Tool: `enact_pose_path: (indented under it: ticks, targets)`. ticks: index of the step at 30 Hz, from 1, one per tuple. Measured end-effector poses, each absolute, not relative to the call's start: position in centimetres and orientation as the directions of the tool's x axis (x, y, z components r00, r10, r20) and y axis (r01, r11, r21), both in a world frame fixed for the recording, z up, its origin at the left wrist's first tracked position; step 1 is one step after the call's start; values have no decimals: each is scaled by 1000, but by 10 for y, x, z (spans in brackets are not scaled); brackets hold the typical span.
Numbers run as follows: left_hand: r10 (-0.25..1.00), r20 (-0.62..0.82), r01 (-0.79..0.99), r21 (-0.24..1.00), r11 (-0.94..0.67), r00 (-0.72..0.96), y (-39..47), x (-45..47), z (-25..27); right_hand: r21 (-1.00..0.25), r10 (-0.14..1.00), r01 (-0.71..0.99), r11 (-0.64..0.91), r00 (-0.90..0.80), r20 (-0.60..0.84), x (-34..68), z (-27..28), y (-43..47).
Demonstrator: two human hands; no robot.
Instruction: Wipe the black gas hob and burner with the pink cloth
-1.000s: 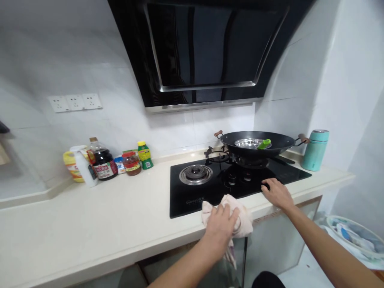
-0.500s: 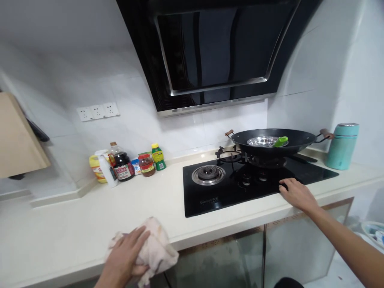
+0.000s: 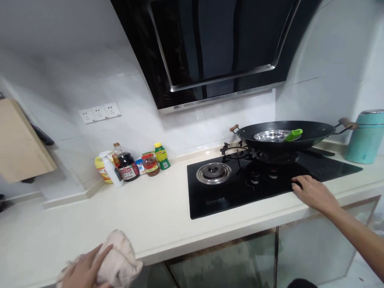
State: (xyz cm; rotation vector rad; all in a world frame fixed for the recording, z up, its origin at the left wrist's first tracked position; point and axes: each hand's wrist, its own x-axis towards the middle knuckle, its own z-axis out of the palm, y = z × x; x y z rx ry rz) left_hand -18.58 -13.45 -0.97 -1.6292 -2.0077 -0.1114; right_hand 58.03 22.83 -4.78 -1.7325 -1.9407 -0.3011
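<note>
At the counter's front edge, lower left, my left hand [image 3: 85, 269] grips a crumpled pale pink cloth [image 3: 118, 254] pressed on the white countertop [image 3: 156, 200]. Some of the cloth hangs over the edge; my palm is partly cut off by the frame. My right hand [image 3: 315, 195] rests near the front edge of the black gas cooktop [image 3: 228, 196], fingers loosely bent and holding nothing visible. Left of that hand are two control knobs [image 3: 255, 177]. Behind it sits a large black wok [image 3: 318, 138], with a steel strainer [image 3: 271, 136] and its green handle [image 3: 294, 135] inside.
Against the wall stand a white spray bottle [image 3: 112, 170], a dark sauce bottle [image 3: 127, 164], a red-lidded jar [image 3: 150, 165] and a green bottle [image 3: 162, 156]. A teal flask [image 3: 366, 138] is at right. The range hood [image 3: 216, 48] hangs above; a wooden board [image 3: 22, 142] is at left.
My left hand has slid the cloth leftward along the counter's front edge. My right hand stays by the cooktop's edge. The view has turned slightly left.
</note>
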Motion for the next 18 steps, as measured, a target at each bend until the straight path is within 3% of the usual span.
enact_pose_path:
  ticks: [6, 11, 14, 18]
  targets:
    - [873, 473, 958, -287, 28, 116, -77, -49, -18, -173, 856, 972, 161, -50, 515, 580, -48, 228]
    - [841, 421, 937, -225, -266, 340, -26, 79, -26, -179, 851, 973, 148, -33, 525, 574, -43, 224]
    - [792, 462, 902, -42, -430, 399, -13, 122, -21, -197, 849, 972, 130, -7, 528, 568, -36, 218]
    - [827, 480, 778, 383, -498, 293, 4, 135, 23, -251, 859, 962, 108, 37, 510, 560, -28, 211]
